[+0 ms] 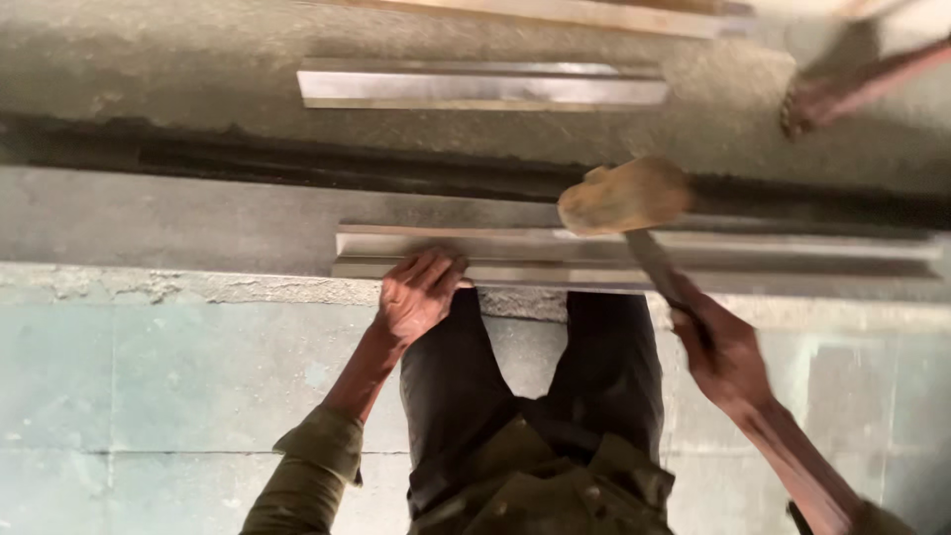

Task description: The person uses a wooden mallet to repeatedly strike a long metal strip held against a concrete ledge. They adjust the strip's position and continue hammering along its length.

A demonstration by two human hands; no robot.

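A long grey metal channel (pixel 773 260) lies along a concrete step, running from the middle to the right edge. My left hand (pixel 418 293) presses flat on its near left end, fingers spread. My right hand (pixel 721 349) grips the handle of a mallet (pixel 624 196) with a tan, blurred head raised just above the channel near its middle. My dark trousers and olive sleeves fill the lower centre.
A second, shorter metal channel (pixel 482 86) lies farther back on rough concrete. A dark groove (pixel 297 163) runs between the two. Another pale strip (pixel 594 12) shows at the top edge. Someone else's foot in a sandal (pixel 842 91) stands at the top right. Grey tiled floor (pixel 149 386) lies below.
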